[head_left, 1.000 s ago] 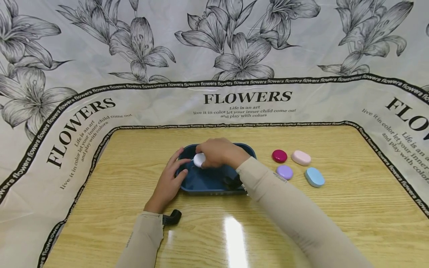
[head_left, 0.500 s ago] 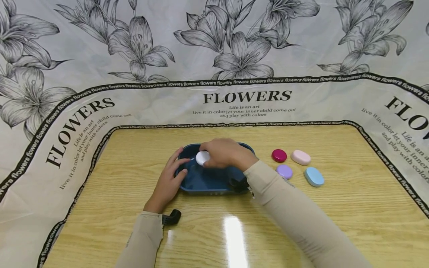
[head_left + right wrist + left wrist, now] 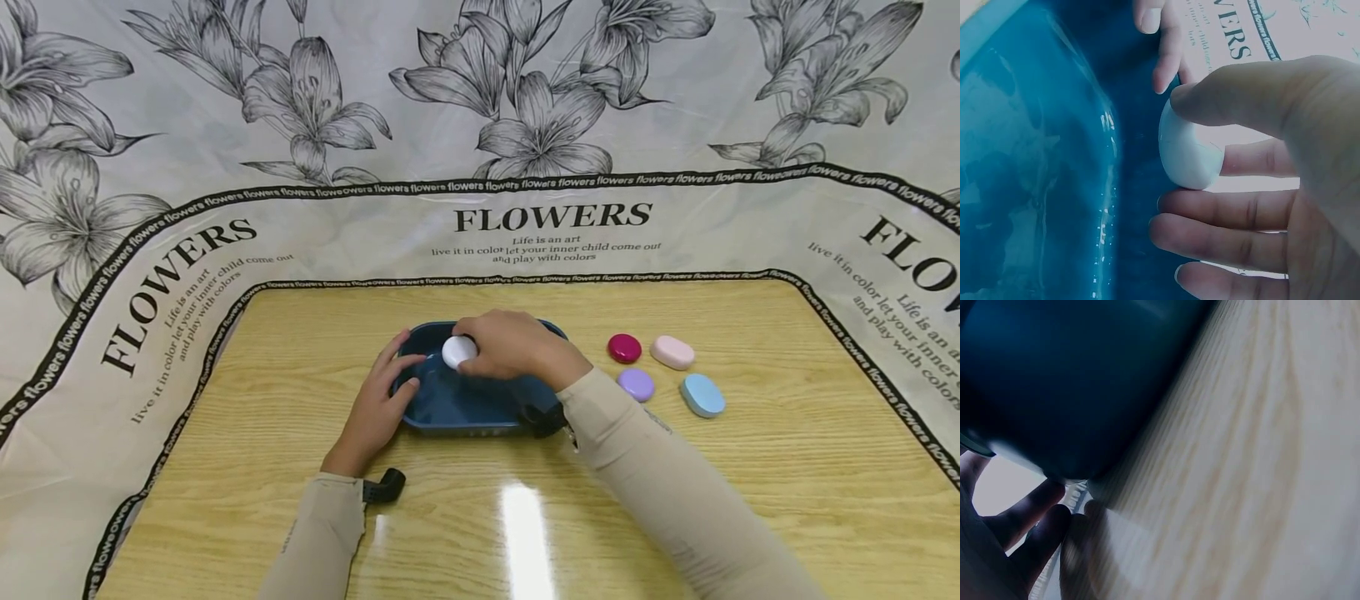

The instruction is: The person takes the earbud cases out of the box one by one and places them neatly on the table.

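Note:
A dark blue rectangular basin with rounded corners stands on the wooden table. My left hand holds its left end, thumb and a finger reaching over the rim. Other left fingers lie against the basin's outer wall in the left wrist view. Over the basin's far left part, my right hand pinches a white, smooth, rounded soap-like piece. In the right wrist view its thumb lies on top of the white piece, with the index finger behind it and the other fingers extended below.
Right of the basin lie several smooth rounded pieces: a dark red one, a pale pink one, a purple one and a light blue one. A flower-printed cloth rises behind the table.
My right hand has shifted slightly to the right over the basin with the white piece, moving away from my left fingers. My left hand has stayed in place on the basin.

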Available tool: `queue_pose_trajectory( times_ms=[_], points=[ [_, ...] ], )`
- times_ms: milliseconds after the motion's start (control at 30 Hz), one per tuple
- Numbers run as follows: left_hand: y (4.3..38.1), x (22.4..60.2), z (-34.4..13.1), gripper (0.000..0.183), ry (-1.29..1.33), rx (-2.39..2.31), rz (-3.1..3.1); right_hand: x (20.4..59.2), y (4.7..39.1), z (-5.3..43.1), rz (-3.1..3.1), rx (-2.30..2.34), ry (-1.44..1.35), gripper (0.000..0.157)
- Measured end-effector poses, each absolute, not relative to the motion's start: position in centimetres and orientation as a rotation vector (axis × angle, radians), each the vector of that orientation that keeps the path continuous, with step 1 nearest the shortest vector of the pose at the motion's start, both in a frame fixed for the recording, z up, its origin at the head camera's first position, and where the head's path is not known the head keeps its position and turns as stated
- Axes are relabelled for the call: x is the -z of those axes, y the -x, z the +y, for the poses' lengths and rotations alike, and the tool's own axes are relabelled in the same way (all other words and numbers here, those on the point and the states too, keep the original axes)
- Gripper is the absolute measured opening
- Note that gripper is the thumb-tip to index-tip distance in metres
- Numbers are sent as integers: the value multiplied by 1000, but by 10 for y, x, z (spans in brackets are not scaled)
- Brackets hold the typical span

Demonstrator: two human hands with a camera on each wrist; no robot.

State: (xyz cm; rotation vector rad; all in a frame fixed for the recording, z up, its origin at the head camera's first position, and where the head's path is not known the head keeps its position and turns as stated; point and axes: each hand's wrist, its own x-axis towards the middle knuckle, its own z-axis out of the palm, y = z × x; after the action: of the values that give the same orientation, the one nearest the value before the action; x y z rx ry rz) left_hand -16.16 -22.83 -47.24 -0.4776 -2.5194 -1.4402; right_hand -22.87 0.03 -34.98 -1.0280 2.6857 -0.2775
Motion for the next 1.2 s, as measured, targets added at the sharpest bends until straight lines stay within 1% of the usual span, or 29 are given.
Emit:
queue_pose_trajectory(
  times_ms=[700, 933, 1200],
  points=[
    [161, 470, -227, 31, 477, 1419, -2517, 352, 219, 29, 2793, 472, 1005, 45],
    [161, 471, -229, 32, 497, 1411, -2512, 353, 214, 39, 2798, 526, 959, 47],
    [161, 472, -229, 32, 512, 1426, -2498, 355, 208, 52, 2807, 620, 923, 44]
  ],
)
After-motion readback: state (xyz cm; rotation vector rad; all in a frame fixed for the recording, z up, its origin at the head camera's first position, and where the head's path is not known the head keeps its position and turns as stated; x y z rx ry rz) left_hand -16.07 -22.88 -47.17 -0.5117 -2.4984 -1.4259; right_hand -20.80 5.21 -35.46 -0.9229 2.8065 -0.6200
